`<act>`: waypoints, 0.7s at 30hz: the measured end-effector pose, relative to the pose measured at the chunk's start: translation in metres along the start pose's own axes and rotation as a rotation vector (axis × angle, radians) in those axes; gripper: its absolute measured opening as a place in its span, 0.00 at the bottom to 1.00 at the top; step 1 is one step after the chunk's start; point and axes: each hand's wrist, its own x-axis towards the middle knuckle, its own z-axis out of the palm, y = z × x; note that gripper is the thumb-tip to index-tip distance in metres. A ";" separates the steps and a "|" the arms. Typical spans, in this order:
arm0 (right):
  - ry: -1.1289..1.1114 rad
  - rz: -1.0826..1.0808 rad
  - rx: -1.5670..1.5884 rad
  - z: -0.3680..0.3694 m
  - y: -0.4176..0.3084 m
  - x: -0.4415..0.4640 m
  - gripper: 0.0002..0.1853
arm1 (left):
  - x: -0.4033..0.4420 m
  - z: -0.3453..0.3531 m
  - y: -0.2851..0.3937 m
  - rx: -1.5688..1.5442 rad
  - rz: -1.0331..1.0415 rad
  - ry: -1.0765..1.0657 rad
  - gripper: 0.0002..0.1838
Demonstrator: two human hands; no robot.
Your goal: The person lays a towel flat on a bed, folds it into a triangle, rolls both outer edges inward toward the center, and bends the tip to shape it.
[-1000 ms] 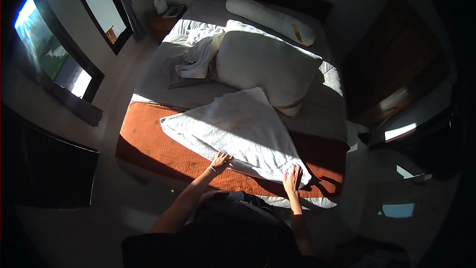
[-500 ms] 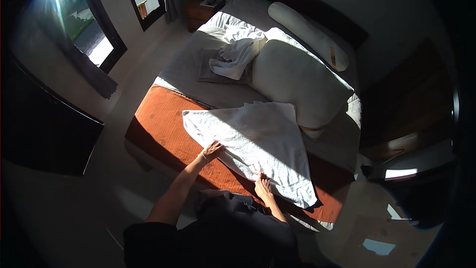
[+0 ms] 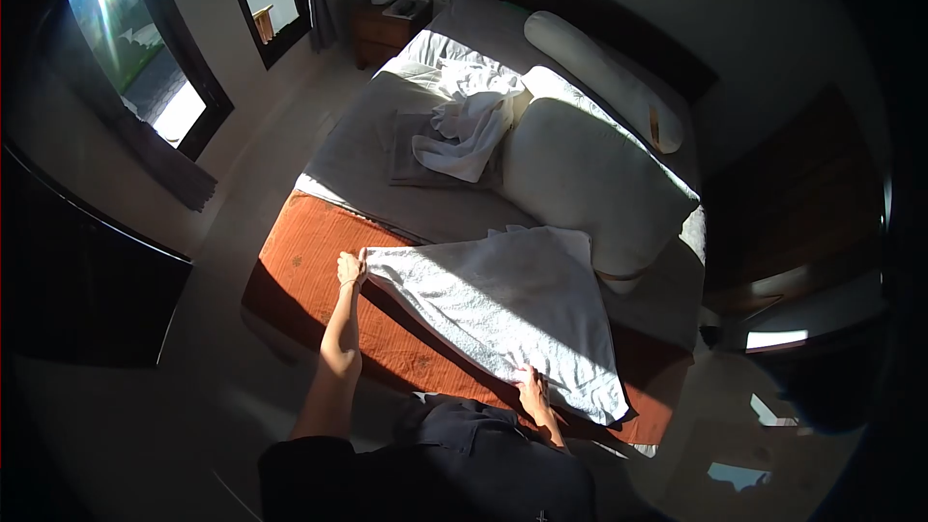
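A white towel [image 3: 503,300] lies spread in a rough triangle over the orange bed runner [image 3: 319,242] and part of the grey sheet. My left hand [image 3: 351,269] is closed on the towel's left corner, with the edge near it lifted a little off the runner. Lower down, my right hand [image 3: 533,391] grips the near edge of the towel, right of its middle. Behind the towel rests a large pale pillow [image 3: 590,184]. Sunlight falls across the towel's near part, and its far part is in shade.
Crumpled white cloth [image 3: 469,135] lies on the bed's left side. A white bolster [image 3: 599,72] is near the dark headboard [image 3: 580,10]. A wooden nightstand [image 3: 382,34] stands at the back left, and a dark screen-like panel [image 3: 97,280] is at the left.
My left hand has moved left along the towel's edge to its corner and closed there. My right hand has shifted left from the right corner. The camera view has turned.
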 end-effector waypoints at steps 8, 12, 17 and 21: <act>-0.149 0.097 0.244 -0.024 0.005 0.018 0.18 | 0.004 0.002 0.007 0.052 0.117 -0.335 0.34; -0.272 0.201 0.446 -0.052 -0.011 0.012 0.17 | -0.003 -0.001 -0.010 -0.336 0.134 -0.144 0.11; -0.331 0.064 0.379 -0.054 0.013 -0.003 0.17 | -0.013 -0.030 -0.032 -0.408 0.212 -0.108 0.23; -0.412 0.047 0.296 -0.057 0.006 -0.021 0.22 | -0.039 -0.057 -0.051 -0.484 0.241 -0.051 0.21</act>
